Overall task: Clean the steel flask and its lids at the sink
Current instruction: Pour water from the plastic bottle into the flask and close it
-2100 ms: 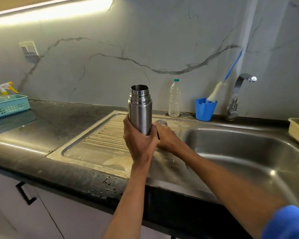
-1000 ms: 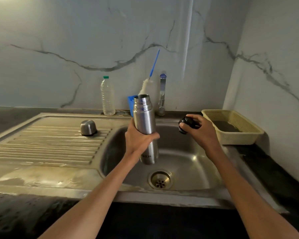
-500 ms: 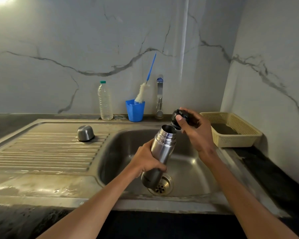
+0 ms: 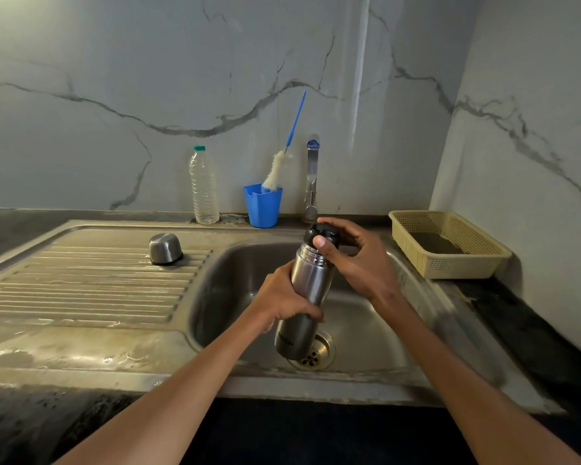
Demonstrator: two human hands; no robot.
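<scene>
Head view: the left hand (image 4: pixel 282 305) grips the steel flask (image 4: pixel 304 300) round its middle, holding it tilted over the sink (image 4: pixel 376 333) basin, base just above the drain (image 4: pixel 312 355). The right hand (image 4: pixel 356 260) pinches the black inner lid (image 4: pixel 321 233), which sits at the flask mouth; cannot tell if it is threaded on or only resting there. The steel cap (image 4: pixel 165 249) stands alone on the drainboard (image 4: pixel 81 283), left of the basin, well apart from the flask.

Progress, as a judgement: early. No running water shows at the tap (image 4: pixel 312 177), no soap or foam on anything. The bottle brush (image 4: pixel 280 167) stands untouched in the blue cup (image 4: pixel 262 206) at the far edge. Scrubbing and rinsing of the flask, inner lid and cap all seem left to do.

Around: a clear plastic bottle (image 4: pixel 203 186) left of the cup, a beige basket (image 4: pixel 450 245) on the counter (image 4: pixel 534 333) at right. Nothing lies in the basin; both hands are full, so one must let go before it can reach the tap or brush.
</scene>
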